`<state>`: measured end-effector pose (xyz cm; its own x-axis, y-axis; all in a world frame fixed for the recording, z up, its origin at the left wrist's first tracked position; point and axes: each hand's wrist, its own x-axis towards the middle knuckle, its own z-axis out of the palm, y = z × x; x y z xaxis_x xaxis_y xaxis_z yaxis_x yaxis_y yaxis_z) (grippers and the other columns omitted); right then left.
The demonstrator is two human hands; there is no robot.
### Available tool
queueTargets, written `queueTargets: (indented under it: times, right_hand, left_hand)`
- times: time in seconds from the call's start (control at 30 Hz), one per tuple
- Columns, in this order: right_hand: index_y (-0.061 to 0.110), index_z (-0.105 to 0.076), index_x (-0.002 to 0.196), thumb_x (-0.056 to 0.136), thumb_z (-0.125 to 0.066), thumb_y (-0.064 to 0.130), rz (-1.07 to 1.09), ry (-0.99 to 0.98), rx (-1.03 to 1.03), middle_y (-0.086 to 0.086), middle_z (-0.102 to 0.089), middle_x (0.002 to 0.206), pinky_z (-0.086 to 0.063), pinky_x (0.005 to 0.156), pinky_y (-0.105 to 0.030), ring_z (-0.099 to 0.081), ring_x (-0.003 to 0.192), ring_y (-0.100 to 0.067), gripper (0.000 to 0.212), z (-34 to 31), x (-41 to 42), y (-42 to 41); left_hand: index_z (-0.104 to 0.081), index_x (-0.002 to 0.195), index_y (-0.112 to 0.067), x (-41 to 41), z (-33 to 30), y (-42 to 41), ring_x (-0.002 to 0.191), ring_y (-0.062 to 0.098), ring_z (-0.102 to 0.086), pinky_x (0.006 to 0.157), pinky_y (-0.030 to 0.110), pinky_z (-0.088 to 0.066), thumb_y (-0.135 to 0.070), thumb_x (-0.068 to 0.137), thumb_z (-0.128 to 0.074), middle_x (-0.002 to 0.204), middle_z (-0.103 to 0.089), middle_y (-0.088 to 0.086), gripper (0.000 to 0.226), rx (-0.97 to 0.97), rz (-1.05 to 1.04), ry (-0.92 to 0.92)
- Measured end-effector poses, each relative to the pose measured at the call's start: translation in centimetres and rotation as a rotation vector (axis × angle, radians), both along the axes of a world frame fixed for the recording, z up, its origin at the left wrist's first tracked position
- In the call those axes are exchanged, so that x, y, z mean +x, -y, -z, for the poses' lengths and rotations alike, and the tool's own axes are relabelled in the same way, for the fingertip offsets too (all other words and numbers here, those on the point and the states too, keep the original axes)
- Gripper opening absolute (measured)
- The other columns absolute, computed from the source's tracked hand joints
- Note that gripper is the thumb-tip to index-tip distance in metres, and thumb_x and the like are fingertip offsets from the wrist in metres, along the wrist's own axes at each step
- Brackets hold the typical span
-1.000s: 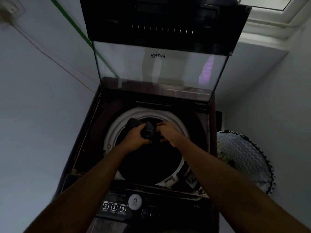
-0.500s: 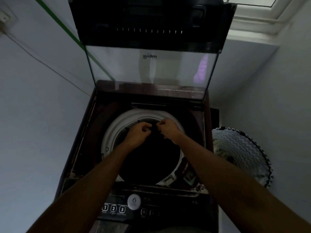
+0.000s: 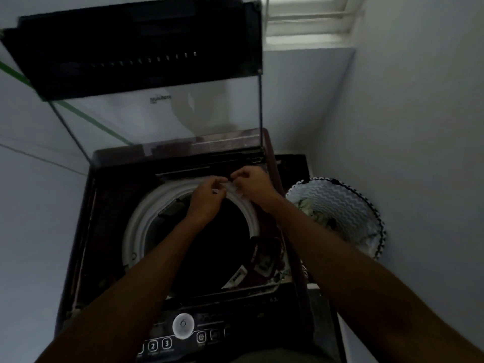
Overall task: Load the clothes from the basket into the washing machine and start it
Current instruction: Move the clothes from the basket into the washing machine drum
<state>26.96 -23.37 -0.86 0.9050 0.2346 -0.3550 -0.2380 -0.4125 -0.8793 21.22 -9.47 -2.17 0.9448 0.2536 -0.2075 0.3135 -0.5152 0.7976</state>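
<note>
The top-loading washing machine (image 3: 110, 205) stands with its glass lid (image 3: 162, 119) raised. The drum (image 3: 209, 247) inside the white rim (image 3: 138, 226) is dark, and a dim grey cloth shape (image 3: 171, 209) shows at its far left. My left hand (image 3: 205, 199) and my right hand (image 3: 252, 183) hover close together over the rim's far edge, fingers loosely curled, with no cloth visible between them. The zigzag-patterned laundry basket (image 3: 348, 203) stands on the floor right of the machine with light clothes (image 3: 313, 212) in it.
The control panel (image 3: 183, 324) with a round dial and numbered buttons runs along the machine's near edge. Grey walls close in on the left (image 3: 34, 231) and right (image 3: 419, 153). A window (image 3: 309, 19) sits high at the back right.
A second ago both hands held a dark garment over the drum. That garment has left my hands, which have risen toward the rim's far edge. My view has swung to the right.
</note>
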Motion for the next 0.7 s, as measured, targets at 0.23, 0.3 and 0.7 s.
queueTargets:
  times: [0.23, 0.3, 0.7]
  right_hand:
    - [0.024, -0.063, 0.073, 0.085, -0.051, 0.002, 0.388, 0.004, 0.051, -0.006, -0.066, 0.069, -0.046, 0.045, -0.023, -0.06, 0.053, -0.017, 0.027, 0.6, -0.1, 10.0]
    - [0.019, -0.064, 0.074, 0.088, -0.05, 0.002, 0.459, -0.056, 0.033, -0.007, -0.066, 0.072, -0.044, 0.044, -0.022, -0.059, 0.054, -0.017, 0.026, 2.2, -0.5, 13.5]
    - [-0.013, -0.057, 0.112, 0.092, -0.053, 0.009, 0.578, -0.495, -0.059, -0.017, -0.058, 0.08, -0.039, 0.047, -0.024, -0.052, 0.057, -0.022, 0.03, 14.7, -1.8, 26.6]
  left_hand:
    - [-0.068, 0.104, -0.019, 2.7, -0.2, 7.8, 0.087, 0.012, -0.062, 0.082, 0.028, -0.05, -0.008, 0.086, -0.059, 0.096, -0.067, -0.003, 0.023, 0.047, 0.216, 0.18]
    - [-0.069, 0.102, -0.017, 3.3, 0.3, 10.3, 0.086, 0.016, -0.06, 0.082, 0.029, -0.048, -0.007, 0.085, -0.059, 0.092, -0.064, -0.002, 0.022, 0.144, 0.322, 0.293]
    - [-0.068, 0.083, -0.016, 8.5, 5.4, 23.9, 0.081, 0.024, -0.065, 0.07, 0.032, -0.053, -0.024, 0.086, -0.052, 0.086, -0.069, 0.006, 0.019, 0.416, 0.604, -0.126]
